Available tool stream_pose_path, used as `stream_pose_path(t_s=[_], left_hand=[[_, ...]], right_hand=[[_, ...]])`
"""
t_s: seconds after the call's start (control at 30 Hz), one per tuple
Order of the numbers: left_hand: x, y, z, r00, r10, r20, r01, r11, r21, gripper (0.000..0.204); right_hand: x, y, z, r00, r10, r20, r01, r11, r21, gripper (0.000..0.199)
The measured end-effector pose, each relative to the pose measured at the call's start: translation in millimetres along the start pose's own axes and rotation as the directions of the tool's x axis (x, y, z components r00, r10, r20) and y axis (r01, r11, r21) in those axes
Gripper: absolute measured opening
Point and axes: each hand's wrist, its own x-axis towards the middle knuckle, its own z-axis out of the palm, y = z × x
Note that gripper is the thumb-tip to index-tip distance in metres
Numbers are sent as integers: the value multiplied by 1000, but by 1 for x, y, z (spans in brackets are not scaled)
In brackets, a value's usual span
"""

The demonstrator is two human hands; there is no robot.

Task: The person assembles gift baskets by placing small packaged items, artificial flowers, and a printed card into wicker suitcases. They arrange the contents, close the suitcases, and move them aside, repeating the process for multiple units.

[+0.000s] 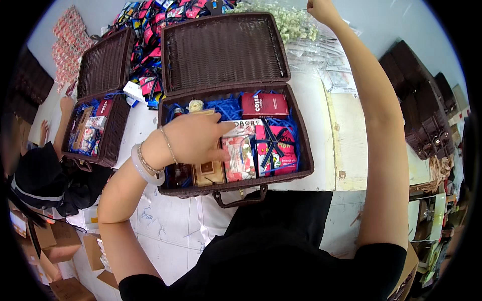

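A dark brown wicker hamper [236, 192] stands in front of me with its lid [226, 52] raised. Over its left half is my left hand [188, 138], fingers apart, with fingertips by a floral package [240, 159]; whether they touch it I cannot tell. Partly under that hand lie a gold-tan box [209, 175] and a dark bottle [178, 176]. A dark red box [266, 105], a pink packet [277, 153] with a navy ribbon, and a cream flower [195, 105] sit among blue shredded paper [227, 106]. Far right, my right hand [324, 11] is closed beside white dried flowers [295, 25]; its grip is hidden.
Another filled hamper [111, 143] stands at left, with a co-worker's hand [66, 104] beside it. Many pink packets [150, 37] are heaped behind. Stacked dark hampers [414, 100] stand at right. Cardboard boxes [63, 241] sit on the floor at lower left.
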Motion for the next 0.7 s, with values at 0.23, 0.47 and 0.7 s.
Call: stream_pose_path(t_s=[0.23, 0.47, 0.7], left_hand=[[10, -18, -21, 973, 131, -191, -145, 988, -61, 50], [2, 1, 55, 976, 142, -162, -144, 990, 2, 78], [-9, 4, 64, 944, 155, -292, -158, 987, 15, 70]], right_hand=[[-132, -104, -118, 940, -338, 53, 288, 863, 415, 15], [-232, -182, -114, 786, -545, 292, 483, 836, 262, 8], [-229, -193, -101, 784, -494, 376, 490, 864, 114, 7]])
